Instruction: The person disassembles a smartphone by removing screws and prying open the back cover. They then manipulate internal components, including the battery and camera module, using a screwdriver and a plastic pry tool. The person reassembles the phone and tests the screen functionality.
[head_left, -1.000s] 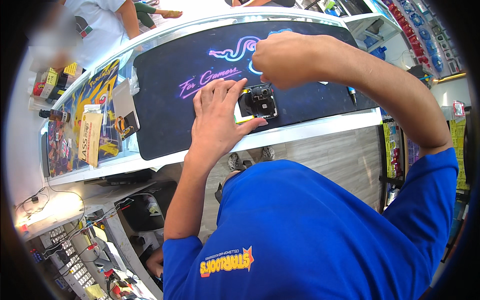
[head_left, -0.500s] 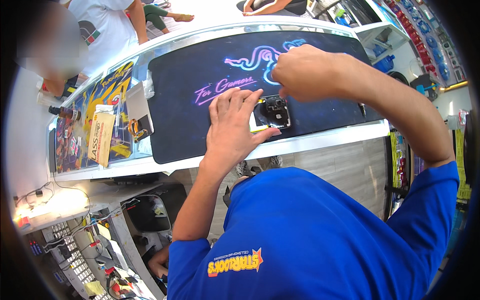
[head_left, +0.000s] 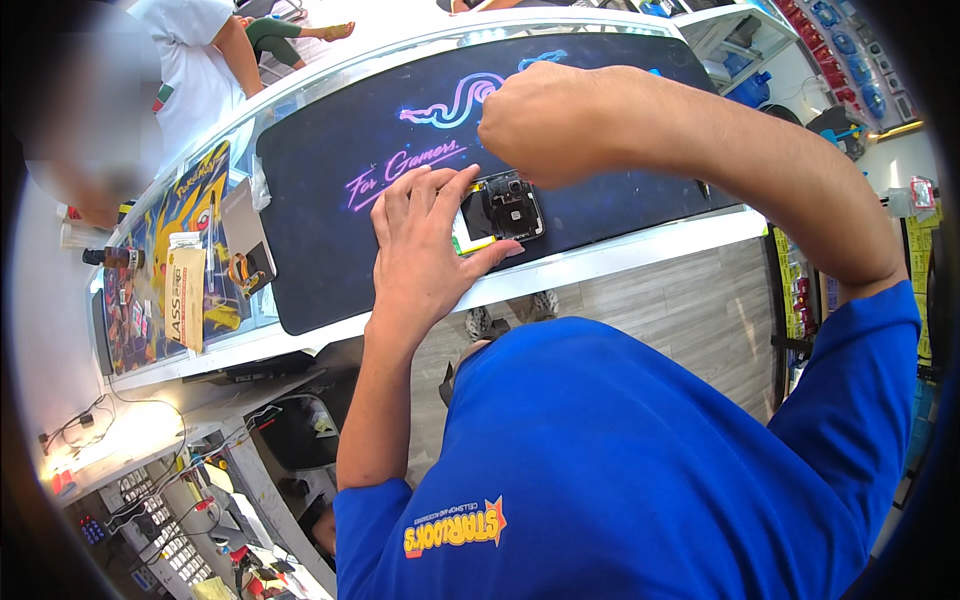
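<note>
An opened phone (head_left: 517, 212) lies on a dark desk mat (head_left: 320, 270), its black inner parts and a yellow-edged pale area showing. My left hand (head_left: 420, 235) grips it from the left side, index finger along the far edge and thumb along the near edge. Close above the phone's far right corner is my right hand (head_left: 545, 125), curled into a fist. The fingertips of that hand are turned away, so whatever they hold is hidden.
Left of the mat lie a flat screen-like panel (head_left: 247, 235) with an orange flex cable, a tan packet (head_left: 184, 300) and a small dark bottle (head_left: 112, 257). A thin dark tool (head_left: 705, 190) rests at the mat's right. Another person (head_left: 190, 60) is across the counter at far left.
The whole view has shifted, so the counter sits farther left and higher. My right fist has come slightly left relative to the phone. My left hand keeps its hold on the phone.
</note>
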